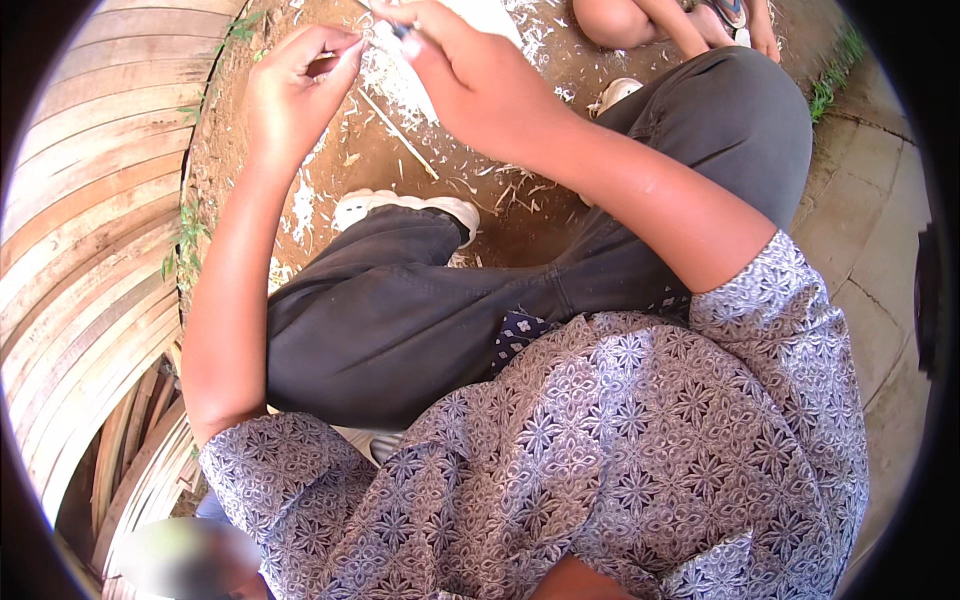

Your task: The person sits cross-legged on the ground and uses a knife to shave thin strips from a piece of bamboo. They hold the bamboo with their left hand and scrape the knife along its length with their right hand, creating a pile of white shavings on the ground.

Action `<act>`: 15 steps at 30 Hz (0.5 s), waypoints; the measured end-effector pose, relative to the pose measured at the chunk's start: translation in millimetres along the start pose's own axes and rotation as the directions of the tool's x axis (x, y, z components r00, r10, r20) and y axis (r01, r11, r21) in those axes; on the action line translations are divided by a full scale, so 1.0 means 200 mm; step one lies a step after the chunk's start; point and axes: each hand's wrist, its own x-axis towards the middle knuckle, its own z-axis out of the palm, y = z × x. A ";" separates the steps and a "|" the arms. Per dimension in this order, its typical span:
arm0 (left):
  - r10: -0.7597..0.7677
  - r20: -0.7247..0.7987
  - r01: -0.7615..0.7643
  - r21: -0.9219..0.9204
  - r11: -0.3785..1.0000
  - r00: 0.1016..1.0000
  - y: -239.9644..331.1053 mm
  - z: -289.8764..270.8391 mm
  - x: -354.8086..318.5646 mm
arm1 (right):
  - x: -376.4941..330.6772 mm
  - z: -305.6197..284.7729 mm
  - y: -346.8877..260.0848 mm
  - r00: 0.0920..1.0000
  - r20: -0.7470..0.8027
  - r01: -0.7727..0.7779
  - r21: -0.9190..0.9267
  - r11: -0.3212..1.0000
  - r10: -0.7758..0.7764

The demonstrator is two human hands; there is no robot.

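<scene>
At the top of the head view my two hands are close together in front of me. My left hand (298, 92) is closed in a pinch, thumb against fingers; what it holds is too small to make out. My right hand (478, 88) is closed around a small tool with a dark part (402, 29) that shows by the thumb; its kind is not clear. Pale curled shavings (398, 82) lie on the ground below the hands. A thin pale stick (402, 137) rests on the soil beneath my right wrist.
Curved pale slats (100, 215) line the left side. A white sheet (490, 18) lies on the brown soil, shavings around it. Another person's bare limbs (640, 22) show at the top right. Paving (860, 270) runs along the right. My white shoe (375, 205) is below the hands.
</scene>
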 end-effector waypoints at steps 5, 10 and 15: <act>0.043 0.022 -0.044 0.033 0.999 0.999 0.00 0.02 0.00 | -0.01 0.00 0.15 0.980 0.165 -0.085 -0.169 0.982 0.114; 0.092 0.055 -0.094 0.035 0.995 0.994 -0.02 0.02 0.00 | 0.02 -0.02 0.03 0.999 -0.045 0.025 -0.048 0.999 -0.027; 0.070 0.014 -0.070 0.018 0.997 0.997 -0.03 0.01 -0.02 | -0.01 0.00 0.23 0.999 -0.046 -0.031 -0.108 0.994 0.026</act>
